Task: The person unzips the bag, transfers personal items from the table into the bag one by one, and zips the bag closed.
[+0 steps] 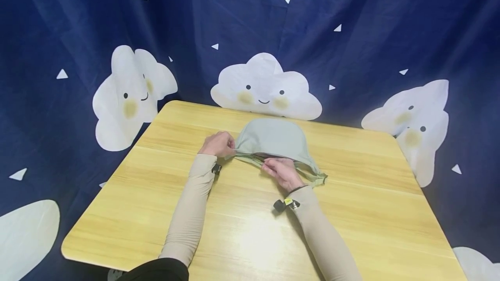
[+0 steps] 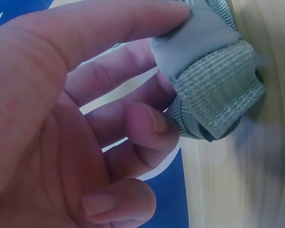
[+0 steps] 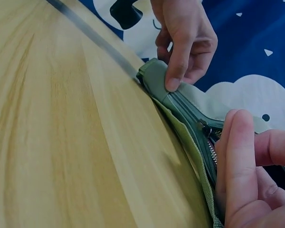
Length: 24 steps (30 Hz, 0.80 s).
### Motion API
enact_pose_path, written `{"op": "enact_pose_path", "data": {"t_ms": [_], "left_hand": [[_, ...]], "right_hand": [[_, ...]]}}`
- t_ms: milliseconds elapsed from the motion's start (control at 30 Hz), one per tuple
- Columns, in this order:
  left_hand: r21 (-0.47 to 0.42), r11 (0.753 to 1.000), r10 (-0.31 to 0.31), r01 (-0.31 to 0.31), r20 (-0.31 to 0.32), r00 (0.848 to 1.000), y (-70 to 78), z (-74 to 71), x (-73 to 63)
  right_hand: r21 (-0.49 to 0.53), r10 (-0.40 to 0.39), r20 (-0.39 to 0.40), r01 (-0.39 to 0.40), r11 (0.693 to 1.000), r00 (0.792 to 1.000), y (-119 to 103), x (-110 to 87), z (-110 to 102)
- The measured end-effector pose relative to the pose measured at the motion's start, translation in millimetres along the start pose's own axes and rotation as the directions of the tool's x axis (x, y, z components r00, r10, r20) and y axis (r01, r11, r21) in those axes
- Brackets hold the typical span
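Note:
A pale green waist bag (image 1: 273,138) lies on the table with its zipper side facing me. My left hand (image 1: 218,144) pinches the bag's left end, thumb on top, beside the folded webbing strap (image 2: 218,85). At the zipper (image 3: 180,104), my right hand (image 1: 283,171) pinches the dark zipper pull (image 3: 217,132) just beside the slider. The zipper is closed from the slider toward the left hand, and its teeth are parted by the right fingers. The bag's inside is mostly hidden by that hand.
The wooden table (image 1: 156,203) has rounded corners. A green strap (image 1: 318,180) trails at the bag's right end. Behind the table hangs a dark blue curtain (image 1: 250,21) with white clouds and triangles. Small black devices (image 1: 279,205) sit on both wrists.

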<state>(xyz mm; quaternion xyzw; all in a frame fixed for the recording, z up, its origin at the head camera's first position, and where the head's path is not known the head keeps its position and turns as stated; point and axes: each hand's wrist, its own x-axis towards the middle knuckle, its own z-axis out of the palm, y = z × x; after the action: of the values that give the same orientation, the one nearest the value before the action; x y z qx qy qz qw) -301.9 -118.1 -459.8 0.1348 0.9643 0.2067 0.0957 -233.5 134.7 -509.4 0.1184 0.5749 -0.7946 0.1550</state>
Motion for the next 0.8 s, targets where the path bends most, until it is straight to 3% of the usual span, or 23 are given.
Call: {"op": "enact_pose_path", "data": {"t_ms": [800], "left_hand": [[-0.043,0.999,0.029,-0.030,-0.006,1.000,-1.7,-1.4,-2.6]], "right_hand": [[0.014,-0.028,-0.027,0.028,1.000,0.999,-2.5,-3.5,-4.2]]}}
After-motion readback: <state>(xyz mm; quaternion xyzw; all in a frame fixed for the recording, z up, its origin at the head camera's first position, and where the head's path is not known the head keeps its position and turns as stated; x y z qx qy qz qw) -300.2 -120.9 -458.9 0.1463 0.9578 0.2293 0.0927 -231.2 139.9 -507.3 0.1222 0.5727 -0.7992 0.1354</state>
